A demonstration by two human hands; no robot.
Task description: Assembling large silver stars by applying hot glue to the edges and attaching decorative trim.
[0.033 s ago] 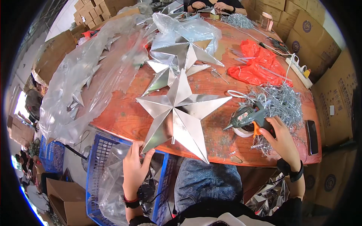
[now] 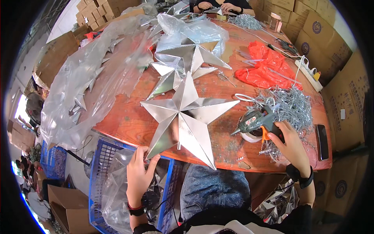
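1. The silver five-pointed star (image 2: 183, 113) lies face up near the front edge of the reddish wooden table (image 2: 124, 123), one point reaching over that edge.
2. The left hand (image 2: 139, 175) is at the star's lower-left tip. Its thumb and fingers stand apart on either side of that tip; I cannot tell whether they pinch it.
3. The right hand (image 2: 290, 144) grips the dark hot-glue gun (image 2: 251, 121). Thumb and forefinger close on the handle beside the orange trigger; the other fingers are largely hidden.
4. The gun's nozzle points left, toward the star but apart from it; a white ring-shaped roll (image 2: 253, 137) shows beneath the gun.
5. Silver tinsel (image 2: 294, 105) is heaped just beyond the right hand, with a black smartphone (image 2: 322, 142) to its right.
6. Farther back lie more silver stars (image 2: 189, 54) and a red plastic bag (image 2: 259, 68).
7. Clear plastic sheeting (image 2: 64, 111) covers the table's left side, and a blue plastic crate (image 2: 97, 163) stands below.
8. A co-worker's hands (image 2: 230, 6) are at the far end.
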